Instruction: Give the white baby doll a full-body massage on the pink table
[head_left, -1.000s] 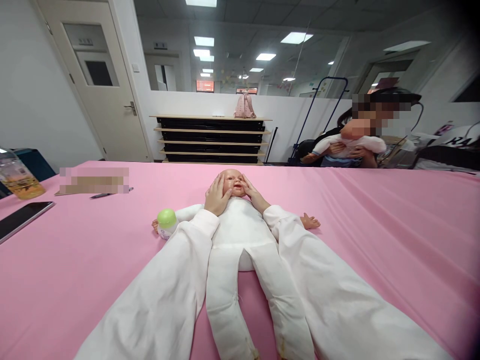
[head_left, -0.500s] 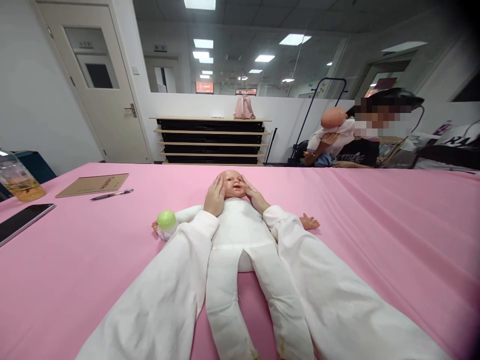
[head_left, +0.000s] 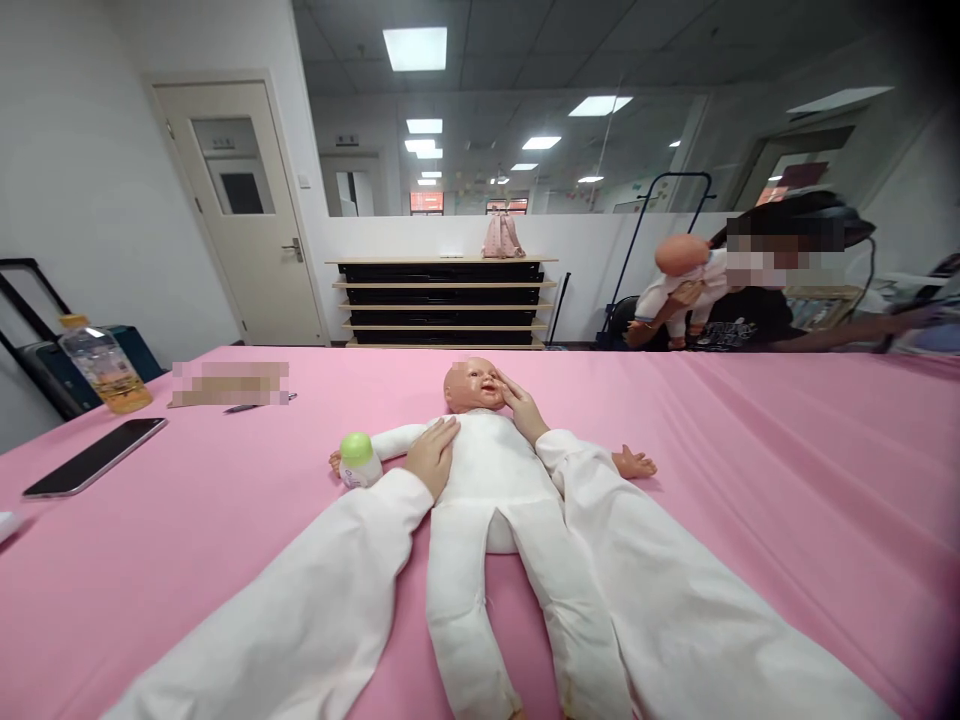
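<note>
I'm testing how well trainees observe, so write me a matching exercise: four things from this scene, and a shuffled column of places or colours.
Things:
1. Left hand
2. Right hand
3. Jar
4. Backpack

Places or colours:
A. On top of the shelf unit
B. At the cheek of the doll
C. White with a light green lid
D. At the side of the doll's chest

Pairs: 1-D, 2-B, 3-C, 4-A

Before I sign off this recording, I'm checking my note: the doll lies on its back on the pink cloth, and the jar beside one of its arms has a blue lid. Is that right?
Not quite: the lid is light green, as the head view shows. The doll does lie on its back on the pink cloth, with the jar beside one arm.
</note>
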